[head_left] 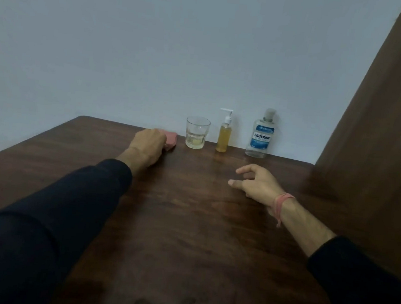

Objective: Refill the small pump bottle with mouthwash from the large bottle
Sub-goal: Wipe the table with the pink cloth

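A small pump bottle [224, 135] with amber liquid and a white pump stands upright at the table's far edge by the wall. To its right stands the large clear mouthwash bottle [260, 136] with a blue label, cap on. My left hand [148, 144] reaches far forward and grips a pink cloth [171, 140] lying left of the glass. My right hand [255, 183] hovers low over the table in front of the bottles, fingers loosely curled, holding nothing.
A clear glass [197, 132] with a little liquid at its bottom stands between the pink cloth and the pump bottle. The dark wooden table [188, 223] meets a pale wall behind and a brown panel [377, 143] on the right.
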